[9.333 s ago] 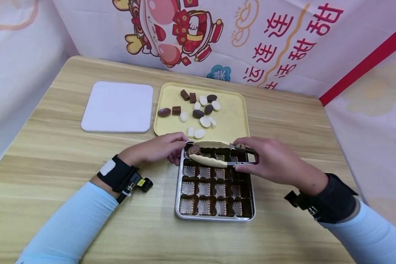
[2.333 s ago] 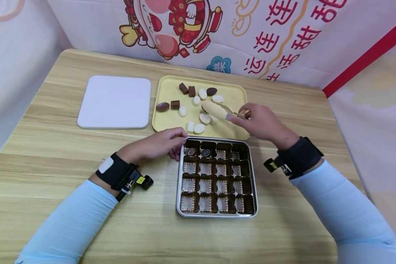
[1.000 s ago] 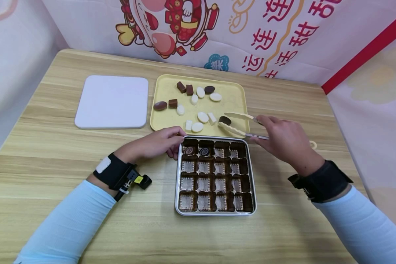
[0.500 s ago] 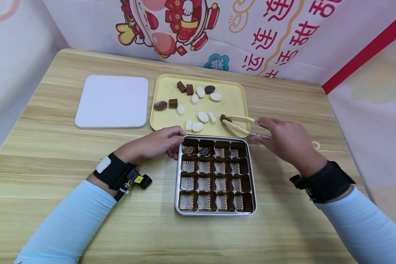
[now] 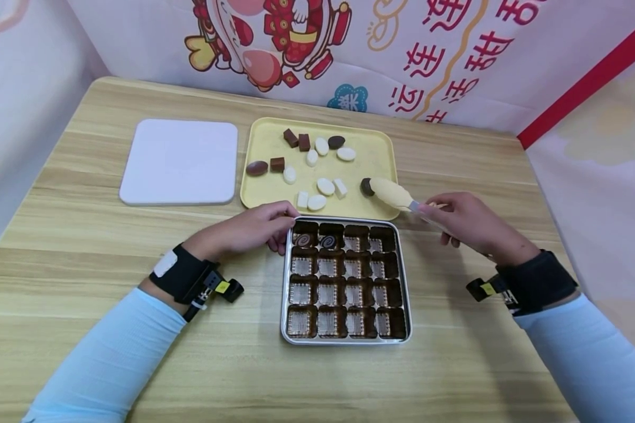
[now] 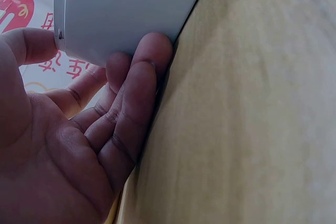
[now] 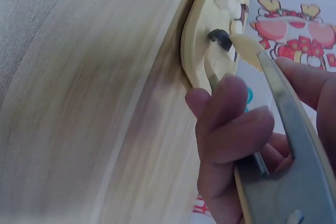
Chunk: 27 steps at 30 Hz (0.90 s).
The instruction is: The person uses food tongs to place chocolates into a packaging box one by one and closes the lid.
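Observation:
In the head view, my left hand (image 5: 259, 230) holds the upper left corner of a square metal box (image 5: 346, 342); the left wrist view has the thumb at its rim and curled fingers (image 6: 139, 90) against its side. Two swirl-marked chocolates (image 5: 328, 242) occupy the first two compartments of its far row. My right hand (image 5: 471, 223) grips cream-tipped metal tongs (image 5: 391, 193). At the tips is a dark chocolate (image 5: 367, 187), over the right part of a yellow tray (image 5: 383, 141). The right wrist view puts this dark chocolate (image 7: 220, 39) between the tong tips.
White oval chocolates (image 5: 325, 187), brown square chocolates (image 5: 277, 164) and other pieces lie scattered on the tray. Left of it is a white board (image 5: 179, 161) on the wooden table (image 5: 190, 376). A printed cloth (image 5: 391, 70) stands behind the table.
A second swirl chocolate has come into the box since the oldest frame. Lately the tongs have closed on the dark chocolate, turned, and shifted slightly right. My left hand stays at the box corner.

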Tool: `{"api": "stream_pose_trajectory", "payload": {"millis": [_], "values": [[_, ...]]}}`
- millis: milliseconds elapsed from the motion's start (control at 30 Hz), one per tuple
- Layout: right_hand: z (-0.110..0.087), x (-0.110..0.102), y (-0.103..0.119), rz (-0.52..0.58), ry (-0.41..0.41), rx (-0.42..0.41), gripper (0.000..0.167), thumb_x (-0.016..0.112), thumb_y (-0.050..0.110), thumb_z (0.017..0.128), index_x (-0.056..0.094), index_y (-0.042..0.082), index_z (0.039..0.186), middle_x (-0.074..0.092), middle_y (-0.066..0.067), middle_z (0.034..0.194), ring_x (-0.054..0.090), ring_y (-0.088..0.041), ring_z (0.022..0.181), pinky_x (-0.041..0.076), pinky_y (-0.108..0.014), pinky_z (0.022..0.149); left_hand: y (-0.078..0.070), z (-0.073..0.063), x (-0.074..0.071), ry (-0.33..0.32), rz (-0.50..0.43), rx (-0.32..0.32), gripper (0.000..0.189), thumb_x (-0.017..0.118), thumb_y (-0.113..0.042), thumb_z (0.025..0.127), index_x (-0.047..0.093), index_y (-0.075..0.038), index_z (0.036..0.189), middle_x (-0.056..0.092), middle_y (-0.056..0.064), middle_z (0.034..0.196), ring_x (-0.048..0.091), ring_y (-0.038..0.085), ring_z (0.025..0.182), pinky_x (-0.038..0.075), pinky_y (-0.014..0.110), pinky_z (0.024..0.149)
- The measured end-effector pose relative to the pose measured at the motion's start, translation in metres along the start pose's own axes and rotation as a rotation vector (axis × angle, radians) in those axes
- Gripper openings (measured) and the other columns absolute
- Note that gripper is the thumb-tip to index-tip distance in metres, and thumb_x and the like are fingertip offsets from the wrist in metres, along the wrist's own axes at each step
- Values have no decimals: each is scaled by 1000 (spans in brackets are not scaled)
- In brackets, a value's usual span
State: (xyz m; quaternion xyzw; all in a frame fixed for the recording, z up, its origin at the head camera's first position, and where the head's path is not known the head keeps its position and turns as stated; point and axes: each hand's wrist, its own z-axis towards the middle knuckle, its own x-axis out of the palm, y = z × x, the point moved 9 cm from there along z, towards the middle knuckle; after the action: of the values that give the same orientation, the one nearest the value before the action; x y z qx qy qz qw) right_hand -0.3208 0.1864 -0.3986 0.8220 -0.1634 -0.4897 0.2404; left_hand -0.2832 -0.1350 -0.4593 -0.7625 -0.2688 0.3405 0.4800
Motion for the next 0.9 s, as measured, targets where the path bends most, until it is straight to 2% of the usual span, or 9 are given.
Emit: {"api": "stream_pose_trajectory", "payload": {"millis": [167,333,433,600,733,900], "values": [[1,-1,-10,49,19,39,68,50,61,98,56,6,138,68,-17,102,63,-22,64,54,-35,54,0,-1,0,1,2,-2,27,40,-28,108,53,-10,123,54,12,88,69,28,82,60,37,77],[0,-2,-10,8,2,65,68,53,62,96,57,8,136,70,-16,98,62,-25,63,52,-35,51,1,-1,0,4,-6,-4,27,40,-28,108,53,-10,123,55,12,89,68,28,82,60,37,78],[-2,-6,0,-88,-56,3,61,58,58,95,59,7,130,72,-19,102,65,-27,61,51,-34,50,1,-2,0,4,-6,-3,26,40,-28,108,53,-10,122,55,12,88,68,28,82,60,37,78],[-12,-12,25,-303,-255,-168,50,69,46,92,64,4,119,72,-20,103,64,-24,69,49,-33,61,1,-1,0,4,-6,-2,26,40,-29,108,53,-10,122,55,13,88,68,28,82,60,37,77],[-17,-10,39,-412,-344,-241,51,73,44,90,65,1,117,68,-14,83,53,-21,61,41,-32,53,0,-1,0,5,-11,0,26,40,-28,108,53,-10,122,55,13,88,68,29,81,60,37,77],[-17,-7,46,-468,-391,-252,46,75,44,88,65,5,110,51,-3,63,45,-19,55,32,-30,48,1,-1,0,7,-13,0,26,40,-28,108,53,-10,123,56,13,89,68,29,82,60,37,77]]}}
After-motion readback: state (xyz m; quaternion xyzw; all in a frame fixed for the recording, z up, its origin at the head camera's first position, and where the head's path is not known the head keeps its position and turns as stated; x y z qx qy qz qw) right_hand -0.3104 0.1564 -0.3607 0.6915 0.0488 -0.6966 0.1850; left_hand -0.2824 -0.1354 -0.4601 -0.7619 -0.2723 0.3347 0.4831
